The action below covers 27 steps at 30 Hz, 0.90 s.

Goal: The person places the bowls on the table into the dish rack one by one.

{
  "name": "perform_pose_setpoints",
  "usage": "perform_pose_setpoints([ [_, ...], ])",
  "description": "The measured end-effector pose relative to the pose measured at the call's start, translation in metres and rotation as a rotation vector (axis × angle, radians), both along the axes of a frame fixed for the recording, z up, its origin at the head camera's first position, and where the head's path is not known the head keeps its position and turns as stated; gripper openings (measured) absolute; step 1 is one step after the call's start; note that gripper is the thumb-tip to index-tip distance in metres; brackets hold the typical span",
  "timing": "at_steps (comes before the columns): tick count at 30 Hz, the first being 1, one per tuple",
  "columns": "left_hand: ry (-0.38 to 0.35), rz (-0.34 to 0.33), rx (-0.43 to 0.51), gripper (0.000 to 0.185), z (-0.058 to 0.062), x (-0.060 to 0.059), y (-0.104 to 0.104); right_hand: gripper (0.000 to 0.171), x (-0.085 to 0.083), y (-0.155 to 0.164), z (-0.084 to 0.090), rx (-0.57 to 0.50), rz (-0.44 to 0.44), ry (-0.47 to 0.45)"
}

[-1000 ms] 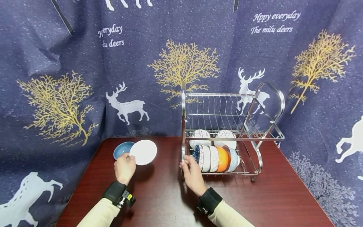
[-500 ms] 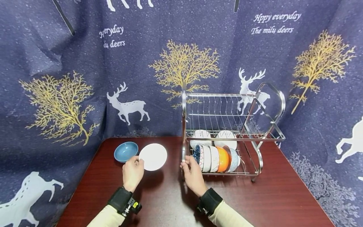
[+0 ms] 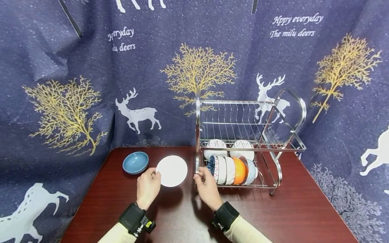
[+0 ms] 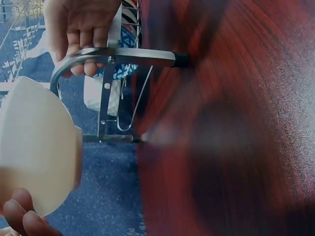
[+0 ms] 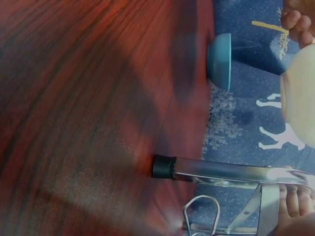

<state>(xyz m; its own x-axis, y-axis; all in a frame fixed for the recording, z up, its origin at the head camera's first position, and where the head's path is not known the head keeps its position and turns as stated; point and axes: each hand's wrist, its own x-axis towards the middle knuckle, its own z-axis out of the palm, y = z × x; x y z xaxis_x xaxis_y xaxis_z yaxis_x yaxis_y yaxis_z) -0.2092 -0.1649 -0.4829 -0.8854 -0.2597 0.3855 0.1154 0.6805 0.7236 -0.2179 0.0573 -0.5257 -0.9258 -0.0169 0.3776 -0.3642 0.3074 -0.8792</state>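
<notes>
My left hand (image 3: 148, 186) pinches the rim of a white bowl (image 3: 172, 171) and holds it above the table, left of the dish rack. In the left wrist view the bowl (image 4: 37, 145) shows its outer wall and foot, with fingertips (image 4: 23, 214) at its edge. My right hand (image 3: 208, 187) grips the front left upright of the metal dish rack (image 3: 197, 135). Its fingers curl round the tube in the left wrist view. Several bowls stand on edge in the lower tier, among them an orange bowl (image 3: 239, 171) and a blue-patterned bowl (image 3: 211, 165).
A blue bowl (image 3: 135, 162) sits upright on the reddish-brown table (image 3: 179, 219) at the back left. Two white bowls (image 3: 243, 150) stand behind the front row in the rack. The upper tier (image 3: 235, 125) is bare wire. A patterned curtain (image 3: 136, 71) hangs behind.
My left hand has carried the white bowl rightward and slightly nearer, away from the blue bowl and toward the rack. The right hand stays on the upright.
</notes>
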Motion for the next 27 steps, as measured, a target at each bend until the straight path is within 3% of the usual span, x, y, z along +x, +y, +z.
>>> perform_pose_setpoints([
  [14,0.093,-0.064,-0.037,0.011,0.0,0.013,0.016,0.034,0.008,0.002,0.011,-0.039,-0.048,-0.075],
  [19,0.139,-0.086,-0.043,0.009,0.003,0.017,0.021,0.042,0.012,-0.001,0.014,-0.04,-0.046,0.007],
  [23,0.171,-0.1,-0.031,0.01,0.006,0.019,0.026,0.037,0.015,-0.002,0.022,-0.039,-0.047,0.102],
  [27,0.216,-0.121,-0.018,0.011,0.009,0.022,0.031,0.031,0.023,-0.004,0.038,-0.034,-0.039,0.142],
])
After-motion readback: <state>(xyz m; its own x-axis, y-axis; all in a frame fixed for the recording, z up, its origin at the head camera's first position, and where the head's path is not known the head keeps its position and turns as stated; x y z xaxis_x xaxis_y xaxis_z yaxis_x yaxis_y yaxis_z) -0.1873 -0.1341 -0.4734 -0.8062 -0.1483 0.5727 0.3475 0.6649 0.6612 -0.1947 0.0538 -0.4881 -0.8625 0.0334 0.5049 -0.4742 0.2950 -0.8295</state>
